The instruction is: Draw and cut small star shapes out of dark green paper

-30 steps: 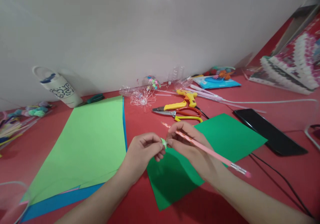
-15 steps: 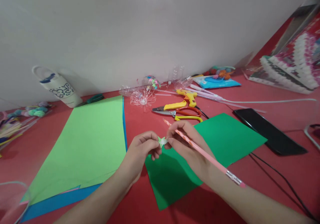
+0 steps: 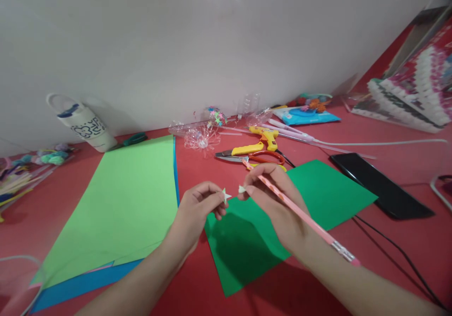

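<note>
My left hand (image 3: pixel 203 203) pinches a small star (image 3: pixel 226 196), pale green and white, between thumb and fingertip. Just to its right, my right hand (image 3: pixel 273 196) grips a small whitish piece (image 3: pixel 242 189) at its fingertips; it looks like a peeled backing, but it is too small to be sure. A pink patterned pencil (image 3: pixel 300 216) with an eraser end also rests in that hand, slanting across the fingers and over the wrist. Both hands hover over the edge of a dark green sheet (image 3: pixel 243 255). A gap separates the star from the whitish piece.
Light green sheets (image 3: pixel 123 203) lie on the red table at left, near a white tumbler (image 3: pixel 90 130). Beyond my hands are scissors (image 3: pixel 261 158), a yellow glue gun (image 3: pixel 266 136) and clear plastic flower shapes (image 3: pixel 201 139). A black phone-like slab (image 3: pixel 381 184) lies at right.
The star and the whitish piece, together before, are now apart. My right hand has moved a little right and up with the pencil; my left hand has barely moved.
</note>
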Available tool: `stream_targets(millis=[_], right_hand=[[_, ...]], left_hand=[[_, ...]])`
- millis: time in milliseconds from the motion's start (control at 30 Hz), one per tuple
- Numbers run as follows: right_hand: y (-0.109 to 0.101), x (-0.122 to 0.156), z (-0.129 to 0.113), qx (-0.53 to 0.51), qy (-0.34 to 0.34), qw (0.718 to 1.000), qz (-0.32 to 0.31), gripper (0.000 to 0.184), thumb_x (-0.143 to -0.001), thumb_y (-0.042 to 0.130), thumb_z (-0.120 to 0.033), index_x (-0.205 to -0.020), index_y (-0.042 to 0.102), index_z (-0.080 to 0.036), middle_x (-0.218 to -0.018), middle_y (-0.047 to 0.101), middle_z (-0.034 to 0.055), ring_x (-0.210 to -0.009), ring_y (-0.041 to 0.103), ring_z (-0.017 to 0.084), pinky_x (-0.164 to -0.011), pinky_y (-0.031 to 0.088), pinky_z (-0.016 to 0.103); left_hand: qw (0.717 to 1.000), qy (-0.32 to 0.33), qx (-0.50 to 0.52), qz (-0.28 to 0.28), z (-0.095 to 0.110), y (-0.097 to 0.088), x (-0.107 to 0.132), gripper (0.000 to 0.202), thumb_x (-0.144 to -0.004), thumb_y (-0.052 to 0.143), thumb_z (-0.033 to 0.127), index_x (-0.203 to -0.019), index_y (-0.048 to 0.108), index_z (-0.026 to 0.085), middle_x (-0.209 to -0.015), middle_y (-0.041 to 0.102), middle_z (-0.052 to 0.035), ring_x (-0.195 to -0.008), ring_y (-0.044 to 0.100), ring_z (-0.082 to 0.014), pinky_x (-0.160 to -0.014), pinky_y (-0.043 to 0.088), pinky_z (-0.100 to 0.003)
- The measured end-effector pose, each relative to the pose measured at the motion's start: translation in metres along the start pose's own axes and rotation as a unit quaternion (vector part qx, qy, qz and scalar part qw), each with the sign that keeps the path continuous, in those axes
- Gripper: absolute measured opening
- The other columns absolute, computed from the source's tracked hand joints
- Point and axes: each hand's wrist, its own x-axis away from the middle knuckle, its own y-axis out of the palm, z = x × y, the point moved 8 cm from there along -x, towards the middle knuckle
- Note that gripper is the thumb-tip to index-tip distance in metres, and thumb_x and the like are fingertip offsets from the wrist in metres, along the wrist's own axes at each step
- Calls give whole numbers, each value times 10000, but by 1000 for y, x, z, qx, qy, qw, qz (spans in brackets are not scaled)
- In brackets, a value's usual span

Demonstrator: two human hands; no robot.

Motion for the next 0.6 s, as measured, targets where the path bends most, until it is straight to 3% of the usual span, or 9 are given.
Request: stream_targets(millis=[233, 367, 600], right_hand=[[-2, -4, 7, -7, 57, 998, -29, 96, -791, 573, -151, -818, 524, -229, -743, 551, -57, -669, 634, 117, -645, 515, 256], [-1, -6, 10, 4, 52, 998, -33, 94, -787, 572, -154, -829, 541, -232, -729, 557, -65, -624, 632, 102, -611, 497, 233], [-3, -8, 16, -4, 78, 996, -44, 100, -759, 548, -153, -823, 538, -229, -693, 561, -56, -645, 621, 131, -645, 487, 273]], left_hand=[[1000, -2, 6, -28, -3, 1, -5, 164, -733, 671, 288, -657, 630, 148, -577, 624, 7, -514, 548, -90, -500, 417, -198], [999, -10, 8, -31, -4, 2, -5, 157, -730, 665, 292, -678, 620, 152, -595, 633, 5, -530, 560, -95, -507, 422, -200], [1000, -15, -1, -21, -2, 2, -3, 130, -727, 565, 235, -618, 539, 170, -548, 578, 19, -487, 511, -89, -475, 383, -207]])
